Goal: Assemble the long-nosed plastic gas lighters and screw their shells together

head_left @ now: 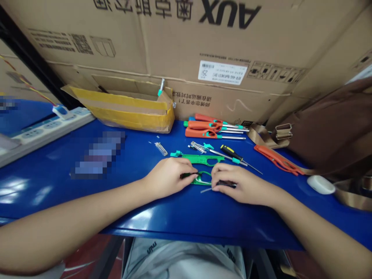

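My left hand [170, 176] is closed in a pinch on a green plastic lighter shell half [202, 178] lying on the blue table [122, 201]. My right hand [236, 186] is closed on a small dark part [227, 183] beside that shell, with a thin metal rod [205, 190] sticking out under it. Just beyond the hands lies another green lighter shell [200, 159] with a teal tip. A black and yellow screwdriver [236, 157] rests to its right.
Several orange long-nosed lighters [210, 128] lie at the back, one more orange shell [277, 159] at right. A small clear tube [161, 148], a taped cardboard box [130, 108], a power strip [43, 130], a white oval object [320, 184] and a brown bag [334, 131] surround the work spot.
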A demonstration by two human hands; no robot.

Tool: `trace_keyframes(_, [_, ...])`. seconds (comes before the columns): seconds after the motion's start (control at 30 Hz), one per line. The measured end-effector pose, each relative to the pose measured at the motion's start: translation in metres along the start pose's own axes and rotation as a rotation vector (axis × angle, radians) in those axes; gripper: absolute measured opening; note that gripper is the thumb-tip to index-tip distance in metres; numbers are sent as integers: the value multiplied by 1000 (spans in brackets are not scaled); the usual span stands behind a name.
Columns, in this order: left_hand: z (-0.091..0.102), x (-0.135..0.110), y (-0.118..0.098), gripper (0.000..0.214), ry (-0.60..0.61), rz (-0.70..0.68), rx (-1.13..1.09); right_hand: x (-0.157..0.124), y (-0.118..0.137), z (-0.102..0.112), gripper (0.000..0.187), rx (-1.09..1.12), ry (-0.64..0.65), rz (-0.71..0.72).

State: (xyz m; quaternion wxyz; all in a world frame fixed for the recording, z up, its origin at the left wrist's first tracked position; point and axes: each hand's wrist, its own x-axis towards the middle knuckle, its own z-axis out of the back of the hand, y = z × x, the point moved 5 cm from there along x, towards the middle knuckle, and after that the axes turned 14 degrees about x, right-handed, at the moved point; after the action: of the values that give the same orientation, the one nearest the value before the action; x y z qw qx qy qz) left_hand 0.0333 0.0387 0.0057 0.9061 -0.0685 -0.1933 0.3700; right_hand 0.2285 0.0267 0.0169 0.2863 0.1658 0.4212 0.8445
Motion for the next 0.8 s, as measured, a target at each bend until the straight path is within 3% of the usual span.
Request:
trace_keyframes(0.13, [0, -1, -2, 19, 6, 0, 25, 1, 5, -1, 16, -43, 22, 37])
trace_keyframes(0.27, [2, -1, -6, 21, 19, -7, 77, 13, 4, 15, 16, -148, -198, 42])
trace_keyframes(0.37, [3, -2, -8, 23, 25, 14, 103, 27, 0, 27, 22, -365, -300, -77])
trace_keyframes(0.57, [2, -2, -8, 26, 47, 20, 102, 61, -18, 44, 30, -544, -322, -307])
trace_keyframes(0.8, [3, -2, -5, 28, 47, 46, 66, 90, -50, 64, 7, -484, -290, -352])
